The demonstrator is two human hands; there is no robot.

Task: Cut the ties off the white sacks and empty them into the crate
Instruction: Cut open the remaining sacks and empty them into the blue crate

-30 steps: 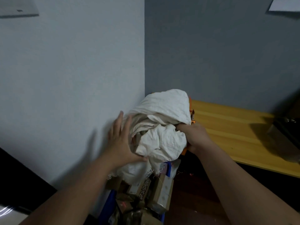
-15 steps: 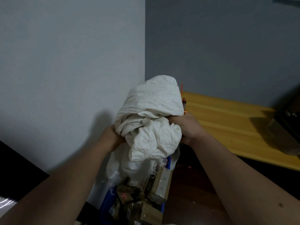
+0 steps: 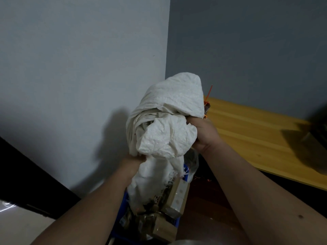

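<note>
Sack (image 3: pixel 166 121) hangs upturned over the crate (image 3: pixel 122 206), gripped by my left hand (image 3: pixel 136 159) low and my right hand (image 3: pixel 203 133) high, boxes (image 3: pixel 175 200) already tipped in, emptying apparently near done.

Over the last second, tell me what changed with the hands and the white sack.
The left hand, which lay open and flat against the white sack a second ago, has closed on its lower folds. Both hands have lifted the bundle higher. The right hand keeps its grip on the sack's right side, with something orange beside it. The packets stay in the blue crate below, and the wooden table is unchanged.
</note>
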